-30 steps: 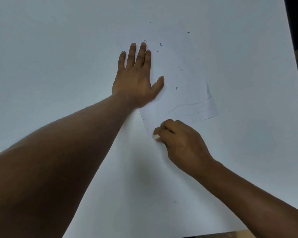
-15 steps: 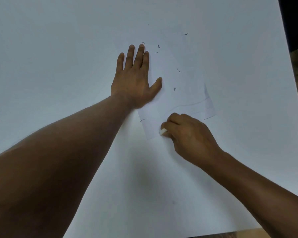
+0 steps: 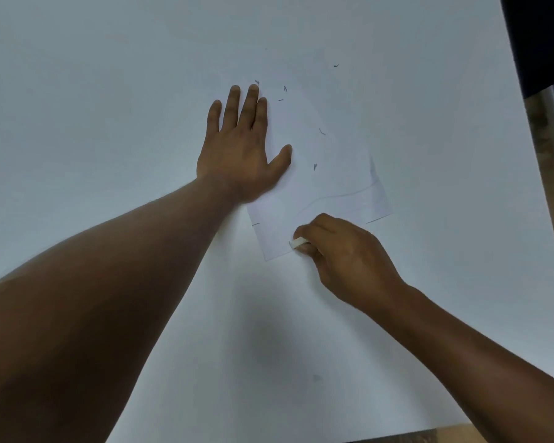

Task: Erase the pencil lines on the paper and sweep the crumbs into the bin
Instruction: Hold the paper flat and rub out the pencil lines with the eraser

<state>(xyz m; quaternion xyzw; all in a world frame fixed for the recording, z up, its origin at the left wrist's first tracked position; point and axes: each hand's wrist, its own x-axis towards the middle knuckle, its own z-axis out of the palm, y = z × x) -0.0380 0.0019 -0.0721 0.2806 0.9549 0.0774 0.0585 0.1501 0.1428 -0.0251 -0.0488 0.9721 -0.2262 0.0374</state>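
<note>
The paper (image 3: 320, 187) lies on the white counter (image 3: 109, 91), its long axis running from near left to far right, and a curved pencil line (image 3: 339, 197) crosses its near part from left to right. That line sits just beyond and to the right of our eraser (image 3: 297, 243), so we judge the coming stroke must travel away from us and rightward along it. A short pencil mark (image 3: 255, 224) also remains at the near left edge. Our right hand (image 3: 343, 254) is the nearer one, its grip pinched closed around the eraser against the near corner of the sheet. Our left hand (image 3: 240, 148) lies flat with fingers straight, pressing the far left edge. Dark crumbs (image 3: 322, 132) are scattered across the far half. We see no bin.
</note>
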